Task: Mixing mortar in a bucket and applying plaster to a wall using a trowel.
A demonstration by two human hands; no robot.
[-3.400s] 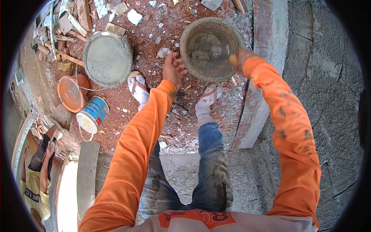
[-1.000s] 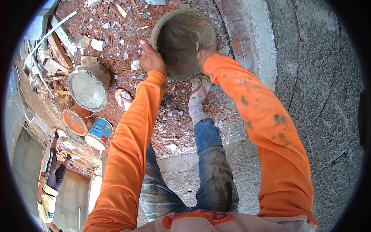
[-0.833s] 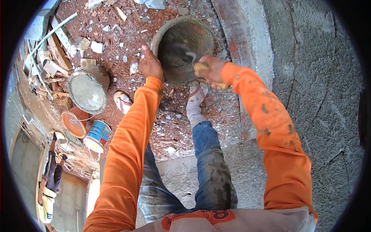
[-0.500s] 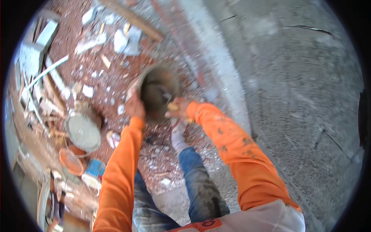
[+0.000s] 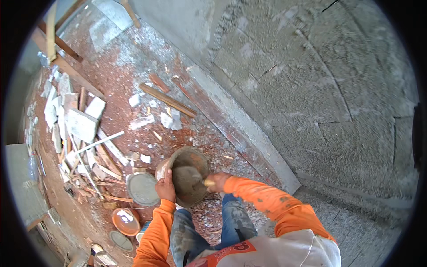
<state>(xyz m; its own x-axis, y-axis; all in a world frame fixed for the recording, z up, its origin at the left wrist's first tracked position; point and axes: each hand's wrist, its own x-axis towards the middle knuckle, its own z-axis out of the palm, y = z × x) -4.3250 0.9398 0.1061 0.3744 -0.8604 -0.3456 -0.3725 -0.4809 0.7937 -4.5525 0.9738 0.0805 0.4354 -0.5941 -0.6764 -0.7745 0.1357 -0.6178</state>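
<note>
In front of the legs [image 5: 189, 236], the bucket [image 5: 198, 159] is clasped at its left rim by the left hand [image 5: 166, 188]; near its right rim, a yellow handle [image 5: 208, 183] is gripped by fingers of the right hand [image 5: 219, 181].

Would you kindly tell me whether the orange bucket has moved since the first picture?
No, not visibly: the orange bucket sits beside the grey bucket and the blue pail, as before. Its place in the picture differs because the camera's view has shifted.
</note>
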